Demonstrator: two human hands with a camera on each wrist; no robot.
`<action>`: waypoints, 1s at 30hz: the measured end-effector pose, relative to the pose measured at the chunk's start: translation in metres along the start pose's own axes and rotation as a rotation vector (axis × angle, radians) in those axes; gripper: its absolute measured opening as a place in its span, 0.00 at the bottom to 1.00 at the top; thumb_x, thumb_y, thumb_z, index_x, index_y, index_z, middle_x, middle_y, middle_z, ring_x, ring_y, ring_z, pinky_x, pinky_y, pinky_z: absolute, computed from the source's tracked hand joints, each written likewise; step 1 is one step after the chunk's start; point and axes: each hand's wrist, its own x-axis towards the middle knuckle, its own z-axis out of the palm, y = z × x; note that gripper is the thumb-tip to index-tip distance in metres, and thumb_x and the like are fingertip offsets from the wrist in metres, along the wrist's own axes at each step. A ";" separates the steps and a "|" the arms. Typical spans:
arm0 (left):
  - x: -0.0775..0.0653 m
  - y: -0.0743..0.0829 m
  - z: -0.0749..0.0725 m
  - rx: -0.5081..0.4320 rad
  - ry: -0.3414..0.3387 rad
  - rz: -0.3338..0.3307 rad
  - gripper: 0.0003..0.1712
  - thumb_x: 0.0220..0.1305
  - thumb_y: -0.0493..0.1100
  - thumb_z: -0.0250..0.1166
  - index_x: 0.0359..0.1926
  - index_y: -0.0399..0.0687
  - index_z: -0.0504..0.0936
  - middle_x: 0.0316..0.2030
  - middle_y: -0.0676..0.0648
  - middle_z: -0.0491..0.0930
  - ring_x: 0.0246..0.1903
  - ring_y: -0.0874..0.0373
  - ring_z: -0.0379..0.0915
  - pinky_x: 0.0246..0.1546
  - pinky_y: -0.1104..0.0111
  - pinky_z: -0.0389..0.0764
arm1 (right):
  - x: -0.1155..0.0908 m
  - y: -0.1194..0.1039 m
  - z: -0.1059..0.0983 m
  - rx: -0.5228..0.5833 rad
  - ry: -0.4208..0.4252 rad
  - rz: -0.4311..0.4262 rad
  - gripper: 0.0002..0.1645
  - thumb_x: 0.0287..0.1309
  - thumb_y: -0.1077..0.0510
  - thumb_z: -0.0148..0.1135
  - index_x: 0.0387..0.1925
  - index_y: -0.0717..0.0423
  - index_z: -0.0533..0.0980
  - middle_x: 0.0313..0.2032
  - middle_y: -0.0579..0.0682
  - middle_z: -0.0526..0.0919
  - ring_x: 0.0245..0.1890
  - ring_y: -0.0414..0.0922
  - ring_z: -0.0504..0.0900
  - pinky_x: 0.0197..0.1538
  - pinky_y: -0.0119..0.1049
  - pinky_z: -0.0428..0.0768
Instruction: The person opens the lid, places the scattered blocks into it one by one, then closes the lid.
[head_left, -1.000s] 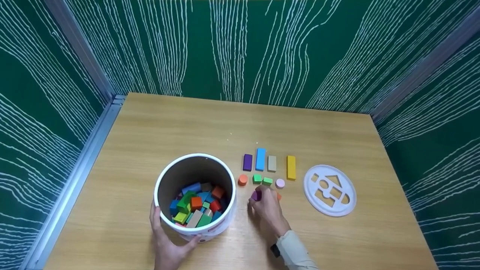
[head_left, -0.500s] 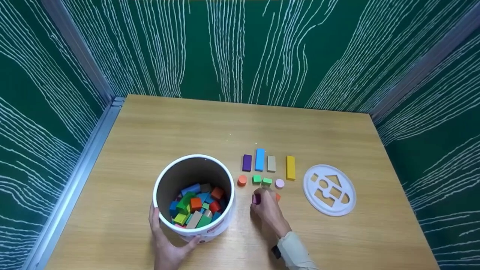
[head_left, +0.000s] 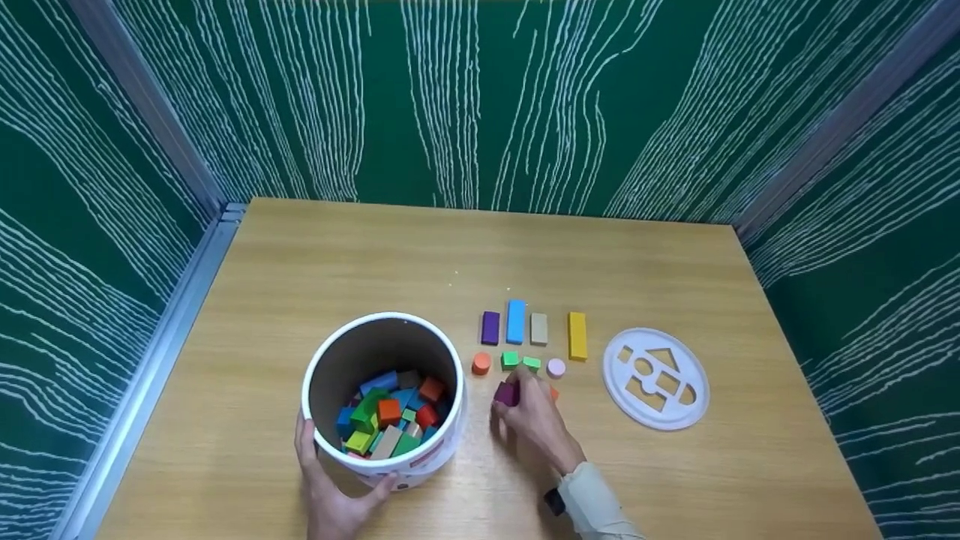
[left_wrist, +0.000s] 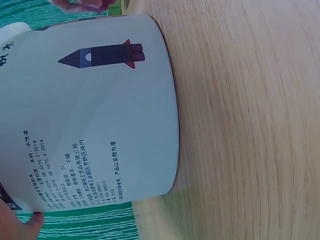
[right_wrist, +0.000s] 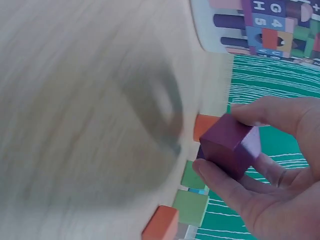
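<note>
My left hand (head_left: 334,487) grips the white bucket (head_left: 442,454) low on its near left side, fingers along the left wall and thumb at the front. Inside lie several coloured wooden blocks (head_left: 388,412). To the right of the bucket, my right hand (head_left: 536,416) pinches a purple block (right_wrist: 227,142) between thumb and fingertips, over the table. An orange block (head_left: 554,393) is partly hidden behind this hand. Just beyond it sit an orange cylinder (head_left: 481,364), two green blocks (head_left: 510,360) and a pink cylinder (head_left: 556,367).
Farther back, a dark purple block (head_left: 490,328), a blue block (head_left: 515,322), a beige block (head_left: 538,328) and a yellow block (head_left: 577,336) stand in a row. A white lid (head_left: 615,394) with shaped holes lies at right. Green walls (head_left: 435,105) enclose the wooden table (head_left: 337,255).
The purple block has turned in the fingers of my right hand, which stays at nearly the same spot. My left hand keeps its grip on the bucket. The head view has shifted slightly.
</note>
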 end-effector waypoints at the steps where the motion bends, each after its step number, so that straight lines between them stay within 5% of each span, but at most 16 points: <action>1: -0.001 0.000 0.000 0.000 0.002 0.004 0.68 0.26 0.43 0.78 0.66 0.55 0.43 0.66 0.53 0.41 0.61 0.52 0.43 0.60 0.49 0.51 | 0.000 -0.001 -0.001 -0.002 0.000 -0.011 0.21 0.40 0.64 0.66 0.38 0.54 0.68 0.35 0.50 0.73 0.34 0.45 0.74 0.32 0.31 0.80; 5: -0.002 0.006 -0.001 -0.005 0.005 0.029 0.67 0.26 0.41 0.77 0.66 0.50 0.43 0.66 0.50 0.41 0.61 0.50 0.43 0.60 0.48 0.50 | -0.002 -0.002 -0.004 -0.003 0.014 -0.063 0.22 0.39 0.65 0.66 0.39 0.54 0.68 0.36 0.50 0.73 0.35 0.45 0.74 0.33 0.32 0.80; 12: 0.000 0.026 -0.005 -0.039 0.044 0.164 0.66 0.21 0.37 0.76 0.64 0.37 0.46 0.65 0.38 0.45 0.61 0.51 0.44 0.59 0.46 0.50 | -0.005 -0.002 -0.009 -0.004 0.098 -0.258 0.23 0.36 0.67 0.68 0.39 0.60 0.72 0.37 0.52 0.76 0.39 0.46 0.74 0.39 0.35 0.79; 19: 0.000 0.022 -0.004 -0.033 0.020 0.063 0.67 0.23 0.39 0.77 0.65 0.44 0.45 0.66 0.46 0.43 0.62 0.50 0.43 0.60 0.48 0.51 | -0.007 -0.010 -0.014 -0.036 0.085 -0.249 0.25 0.37 0.63 0.69 0.44 0.60 0.74 0.40 0.51 0.76 0.41 0.45 0.73 0.44 0.37 0.78; 24: 0.000 0.001 -0.001 0.001 0.011 0.032 0.68 0.24 0.43 0.78 0.66 0.52 0.44 0.66 0.53 0.42 0.62 0.52 0.43 0.60 0.50 0.53 | -0.010 -0.018 -0.021 -0.057 0.112 -0.276 0.26 0.35 0.62 0.70 0.43 0.58 0.75 0.39 0.51 0.77 0.40 0.44 0.73 0.42 0.35 0.78; 30: -0.001 -0.001 0.000 0.020 0.014 0.024 0.67 0.26 0.45 0.78 0.66 0.56 0.44 0.66 0.55 0.42 0.62 0.54 0.44 0.60 0.50 0.54 | -0.013 -0.028 -0.030 -0.062 0.104 -0.261 0.28 0.34 0.61 0.72 0.44 0.54 0.75 0.40 0.48 0.76 0.39 0.43 0.72 0.41 0.34 0.78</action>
